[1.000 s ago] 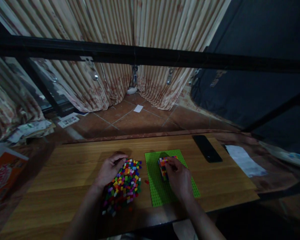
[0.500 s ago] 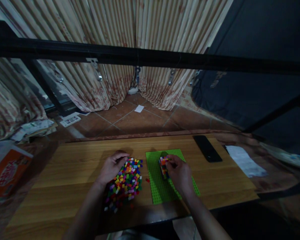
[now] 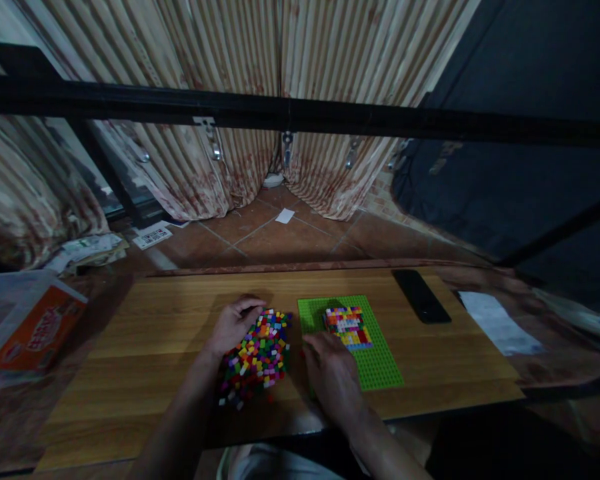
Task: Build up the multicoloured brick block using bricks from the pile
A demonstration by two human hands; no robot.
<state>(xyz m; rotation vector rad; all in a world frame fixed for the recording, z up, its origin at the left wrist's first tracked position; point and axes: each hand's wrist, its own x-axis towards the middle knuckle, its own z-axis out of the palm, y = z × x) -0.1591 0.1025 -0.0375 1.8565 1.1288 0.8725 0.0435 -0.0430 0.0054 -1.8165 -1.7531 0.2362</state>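
Observation:
My left hand [image 3: 236,328] rests at the far left edge of a heap of small coloured toy bricks [image 3: 263,350]. Its fingers are curled with thumb and forefinger close together; what they hold, if anything, is too small to see. My right hand [image 3: 333,375] is over the left side of a green studded baseplate [image 3: 383,360], fingers bent down and pressed together at the plate's left edge. Whatever lies under those fingertips is hidden. Just beyond that hand, a block built of multicoloured bricks [image 3: 349,325] stands on the baseplate.
A black phone [image 3: 421,297] lies on the wooden table [image 3: 165,333], right of the baseplate. Beyond the right table edge is a white paper [image 3: 500,323]. To the left stands a clear box with an orange label [image 3: 37,330]. A black bar [image 3: 330,110] crosses ahead of curtains.
My right hand has left the brick block and come down and left to the baseplate's left edge, uncovering the block. My left hand stays by the heap. The view has shifted slightly.

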